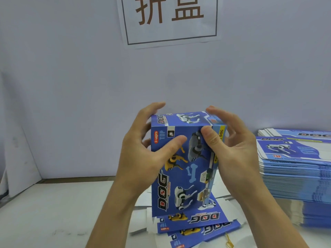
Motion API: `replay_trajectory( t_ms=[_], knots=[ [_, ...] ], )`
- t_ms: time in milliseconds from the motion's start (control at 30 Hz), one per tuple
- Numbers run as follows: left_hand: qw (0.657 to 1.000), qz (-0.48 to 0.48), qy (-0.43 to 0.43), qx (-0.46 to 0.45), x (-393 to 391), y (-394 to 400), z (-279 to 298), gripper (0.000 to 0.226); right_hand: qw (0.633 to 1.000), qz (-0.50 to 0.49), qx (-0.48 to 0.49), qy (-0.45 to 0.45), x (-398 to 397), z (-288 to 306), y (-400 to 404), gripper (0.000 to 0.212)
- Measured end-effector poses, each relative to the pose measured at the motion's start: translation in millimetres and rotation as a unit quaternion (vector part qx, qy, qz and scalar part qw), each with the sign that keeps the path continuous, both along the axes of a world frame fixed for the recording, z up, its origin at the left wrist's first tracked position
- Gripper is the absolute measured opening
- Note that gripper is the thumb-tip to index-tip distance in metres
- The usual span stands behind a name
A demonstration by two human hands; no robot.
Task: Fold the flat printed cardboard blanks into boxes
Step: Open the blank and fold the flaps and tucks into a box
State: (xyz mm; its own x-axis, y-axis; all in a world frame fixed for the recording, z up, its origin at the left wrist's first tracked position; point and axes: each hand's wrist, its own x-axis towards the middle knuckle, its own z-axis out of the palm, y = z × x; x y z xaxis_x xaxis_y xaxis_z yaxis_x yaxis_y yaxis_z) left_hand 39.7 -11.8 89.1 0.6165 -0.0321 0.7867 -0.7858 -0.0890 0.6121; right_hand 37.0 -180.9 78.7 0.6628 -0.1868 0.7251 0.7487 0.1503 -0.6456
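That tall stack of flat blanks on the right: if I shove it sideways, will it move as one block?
Probably not. The stack of blanks is many loose glossy-looking sheets, so upper layers likely slide. Its edges already look uneven, suggesting easy shifting. Its height suggests it is heavy.

Both hands [188, 149] grip an upright blue box [180, 169] above flat blanks [195, 228].
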Motion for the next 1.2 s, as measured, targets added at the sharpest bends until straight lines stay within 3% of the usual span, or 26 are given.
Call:
replay_trajectory(
  t_ms=[100, 167, 233, 267, 333, 433, 500, 567, 667, 733, 833, 933, 1033, 1100, 1200],
  knots=[
    [0.992, 0.097, -0.046, -0.063, 4.0, 8.8, 4.3, 0.044, 0.998, -0.070, -0.008, 0.001, 0.8, 1.0, 0.1, 0.039],
    [0.971, 0.183, -0.058, -0.143, 12.5, 12.6, 0.6, 0.039, 0.985, -0.171, 0.000, 0.002, 2.8, -0.5, 2.5, 0.026],
    [0.938, 0.205, -0.003, -0.278, 21.0, 14.4, -6.1, 0.044, 0.968, -0.248, -0.030, 0.019, 4.3, -1.6, 2.6, 0.009],
    [0.916, 0.193, 0.032, -0.349, 25.3, 14.8, -9.9, 0.048, 0.965, -0.250, -0.067, 0.050, 5.7, -2.8, 1.7, 0.016],
    [0.871, 0.171, 0.093, -0.452, 33.4, 15.6, -16.8, 0.052, 0.955, -0.168, -0.166, 0.181, 7.4, -5.9, 2.3, 0.037],
    [0.838, 0.100, 0.179, -0.506, 42.7, 14.8, -24.3, 0.043, 0.893, -0.005, -0.231, 0.387, 10.3, -13.8, 8.4, 0.073],
    [0.846, 0.002, 0.247, -0.473, 44.2, 9.1, -29.1, 0.049, 0.888, 0.063, -0.158, 0.428, 13.9, -19.6, 14.2, 0.109],
    [0.853, -0.091, 0.296, -0.421, 43.7, 3.1, -35.1, 0.064, 0.919, 0.114, -0.019, 0.378, 17.2, -22.1, 16.5, 0.134],
    [0.863, -0.156, 0.327, -0.352, 44.8, -3.0, -42.7, 0.070, 0.953, 0.136, 0.111, 0.247, 21.1, -22.3, 6.6, 0.129],
    [0.878, -0.164, 0.327, -0.310, 46.2, -7.9, -47.5, 0.072, 0.960, 0.162, 0.137, 0.182, 19.1, -21.1, 1.3, 0.103],
    [0.900, -0.126, 0.325, -0.260, 49.3, -16.2, -55.3, 0.071, 0.973, 0.146, 0.125, 0.127, 15.9, -20.4, 0.5, 0.074],
    [0.923, -0.047, 0.349, -0.156, 48.3, -17.8, -58.7, 0.086, 0.984, 0.056, 0.118, 0.119, 21.4, -22.7, -2.8, 0.073],
    [0.948, 0.058, 0.284, -0.133, 49.1, -5.6, -55.8, 0.087, 0.989, -0.013, 0.055, 0.135, 25.1, -26.9, -16.3, 0.067],
    [0.961, 0.061, 0.227, -0.144, 48.4, 4.2, -49.1, 0.081, 0.988, -0.009, -0.019, 0.153, 24.7, -29.0, -23.8, 0.067],
    [0.977, -0.005, 0.192, -0.090, 40.2, 11.6, -37.7, 0.080, 0.976, 0.073, -0.123, 0.161, 22.0, -30.7, -27.6, 0.061]
  ],
)
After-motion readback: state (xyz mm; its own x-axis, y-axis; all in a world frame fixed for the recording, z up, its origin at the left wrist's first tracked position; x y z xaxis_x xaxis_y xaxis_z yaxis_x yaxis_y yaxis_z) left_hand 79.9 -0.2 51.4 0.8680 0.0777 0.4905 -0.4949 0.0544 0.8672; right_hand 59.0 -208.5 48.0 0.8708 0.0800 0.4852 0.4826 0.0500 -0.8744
